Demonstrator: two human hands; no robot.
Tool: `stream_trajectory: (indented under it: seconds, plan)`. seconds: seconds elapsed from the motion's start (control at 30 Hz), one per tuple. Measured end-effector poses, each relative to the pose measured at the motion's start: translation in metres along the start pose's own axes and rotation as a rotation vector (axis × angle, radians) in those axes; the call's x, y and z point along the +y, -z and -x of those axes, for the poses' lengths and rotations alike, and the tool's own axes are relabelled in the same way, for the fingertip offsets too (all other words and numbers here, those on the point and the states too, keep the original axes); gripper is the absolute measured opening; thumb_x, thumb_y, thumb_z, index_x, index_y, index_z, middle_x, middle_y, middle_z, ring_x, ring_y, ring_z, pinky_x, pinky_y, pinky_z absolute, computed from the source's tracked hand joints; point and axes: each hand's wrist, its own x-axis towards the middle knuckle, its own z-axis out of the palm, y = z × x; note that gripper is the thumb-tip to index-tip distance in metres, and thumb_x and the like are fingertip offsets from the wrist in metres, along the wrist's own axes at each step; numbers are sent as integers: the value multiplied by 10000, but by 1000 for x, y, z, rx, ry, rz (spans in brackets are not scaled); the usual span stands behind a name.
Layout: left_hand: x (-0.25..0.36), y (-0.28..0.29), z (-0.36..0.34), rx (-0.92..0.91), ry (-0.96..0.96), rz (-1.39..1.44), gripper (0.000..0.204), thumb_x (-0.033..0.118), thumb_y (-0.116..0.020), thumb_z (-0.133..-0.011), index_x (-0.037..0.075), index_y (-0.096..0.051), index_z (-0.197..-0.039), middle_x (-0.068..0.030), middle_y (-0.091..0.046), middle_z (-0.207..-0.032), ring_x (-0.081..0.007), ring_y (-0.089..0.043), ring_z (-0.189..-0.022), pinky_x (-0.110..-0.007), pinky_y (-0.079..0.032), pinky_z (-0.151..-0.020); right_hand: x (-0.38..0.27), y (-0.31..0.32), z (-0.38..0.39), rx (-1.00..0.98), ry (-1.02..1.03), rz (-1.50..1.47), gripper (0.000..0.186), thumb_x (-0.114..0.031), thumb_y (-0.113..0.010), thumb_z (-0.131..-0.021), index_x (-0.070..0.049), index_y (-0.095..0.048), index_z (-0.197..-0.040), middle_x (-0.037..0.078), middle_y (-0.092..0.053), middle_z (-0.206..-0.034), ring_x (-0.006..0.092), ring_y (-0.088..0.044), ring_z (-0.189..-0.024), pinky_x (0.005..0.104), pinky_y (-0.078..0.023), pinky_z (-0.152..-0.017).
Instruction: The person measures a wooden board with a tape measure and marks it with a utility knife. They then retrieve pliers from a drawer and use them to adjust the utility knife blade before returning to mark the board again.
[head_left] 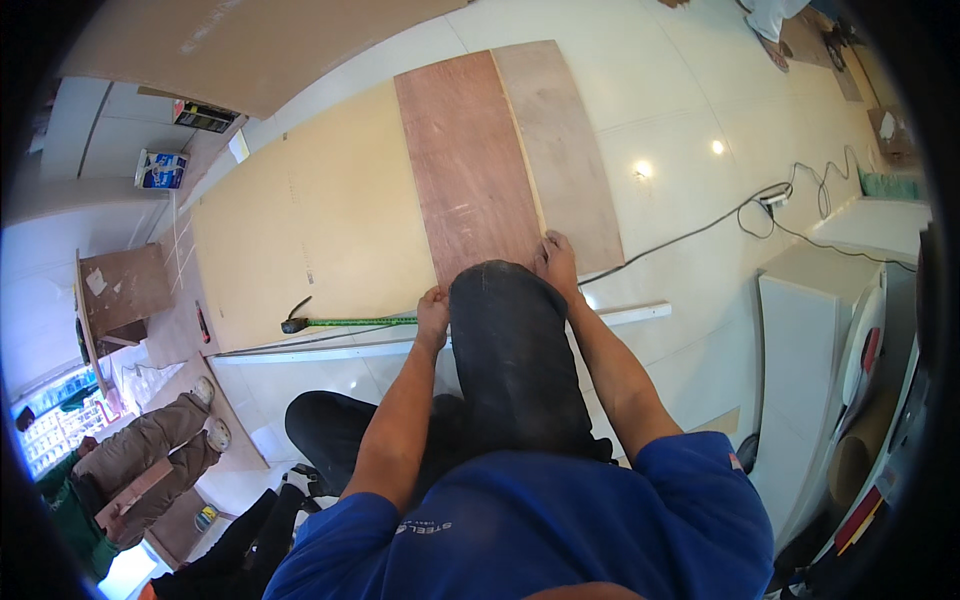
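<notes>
Bright light — glare spots on the floor [680,112] — dark, warped rim.

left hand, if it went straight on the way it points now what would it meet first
Most likely the reddish-brown board, whose near left corner lies at the fingertips of the left hand; whether it would bump the edge or slide over is unclear.

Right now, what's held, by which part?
Left hand and right hand touch the reddish plywood panel at its near corners; actual grip can't be told.
</notes>
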Motion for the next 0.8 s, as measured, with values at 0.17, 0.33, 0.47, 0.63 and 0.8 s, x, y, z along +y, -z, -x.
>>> stream_trajectory:
  seconds: [0.17,0.33,0.47,0.63,0.8]
  plan:
    - [-2,1,1,-71,16,255,239,124,-601,-1022,-9,-696,-1196,-79,-734,-1076,-167,-676,-960,-323,-566,-835,17,1,4,34,77,-20,386,-103,-656,-885,71,-697,-1227,278,-646,-1328,436,-595,-1266,485,-464,-1121]
    - [1,2,5,-109,49,258,235,124,-610,-1012,-8,-699,-1184,-78,-734,-1060,-170,-676,-954,-325,-567,-831,20,2,17,71,-14,-177,375,-65,-679,-862,45,-716,-1219,232,-662,-1338,397,-613,-1269,450,-485,-1108]
    - [9,-1,7,-118,52,247,231,124,-618,-1004,-8,-702,-1174,-77,-734,-1048,-172,-677,-949,-326,-568,-828,15,1,18,114,31,-140,369,-22,-699,-857,50,-721,-1219,220,-667,-1343,396,-636,-1243,432,-503,-1083]
    - [13,-5,6,-129,63,240,226,124,-627,-994,-7,-705,-1162,-76,-735,-1032,-174,-677,-943,-328,-569,-825,16,2,16,114,-36,-239,351,6,-682,-839,43,-733,-1184,211,-687,-1299,387,-644,-1218,432,-508,-1074]
    - [13,-9,6,-129,74,243,222,123,-637,-983,-6,-708,-1150,-75,-735,-1016,-177,-678,-938,-330,-570,-821,18,5,13,124,4,-245,357,11,-681,-850,47,-724,-1202,216,-692,-1289,392,-655,-1200,426,-513,-1064]
